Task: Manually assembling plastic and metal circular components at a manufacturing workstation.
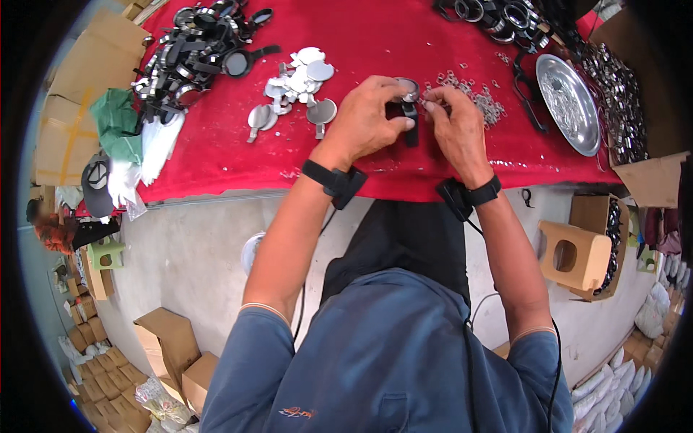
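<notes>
My left hand (367, 115) is closed around a small piece with a round metal head and a black strap-like handle (411, 133), holding it upright just above the red cloth. Beside its head, my right hand (458, 130) has thumb and forefinger pinched together. Whatever is between those fingertips is too small to make out. Small metal rings (485, 105) lie scattered just beyond the right hand. To the left of my left hand are a round grey disc with a tab (321, 112) and a heap of similar silvery discs (303, 81).
A red cloth (231, 155) covers the table. Black-handled round pieces (188, 61) pile up at far left, more black parts (509, 18) at far right. An oval metal tray (568, 105) holds small bits, near a box of shiny parts (617, 101). Cardboard boxes (166, 346) stand on the floor.
</notes>
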### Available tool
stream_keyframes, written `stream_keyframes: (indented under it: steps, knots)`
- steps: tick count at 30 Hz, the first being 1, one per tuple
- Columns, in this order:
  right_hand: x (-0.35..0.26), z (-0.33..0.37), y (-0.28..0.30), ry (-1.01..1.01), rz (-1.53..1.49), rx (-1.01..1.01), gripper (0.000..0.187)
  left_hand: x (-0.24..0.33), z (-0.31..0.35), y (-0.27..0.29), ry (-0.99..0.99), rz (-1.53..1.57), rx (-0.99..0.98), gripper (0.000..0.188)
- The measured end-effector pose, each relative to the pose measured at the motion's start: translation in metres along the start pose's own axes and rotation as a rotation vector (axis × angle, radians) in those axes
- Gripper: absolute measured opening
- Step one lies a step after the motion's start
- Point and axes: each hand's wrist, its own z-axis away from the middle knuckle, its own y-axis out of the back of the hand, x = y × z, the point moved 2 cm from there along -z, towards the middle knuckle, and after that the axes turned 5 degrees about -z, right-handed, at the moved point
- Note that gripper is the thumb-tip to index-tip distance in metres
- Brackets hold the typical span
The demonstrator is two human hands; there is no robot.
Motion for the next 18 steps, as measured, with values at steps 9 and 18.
stream_keyframes:
  steps: [9, 18]
  knots:
    - [0.002, 0.023, 0.006, 0.352, 0.178, 0.002, 0.023, 0.005, 0.006, -0.017, -0.121, 0.033, 0.031, 0.057]
    - [0.009, 0.021, 0.013, -0.192, -0.137, -0.066, 0.019, 0.007, 0.008, -0.017, -0.022, 0.049, -0.02, 0.06]
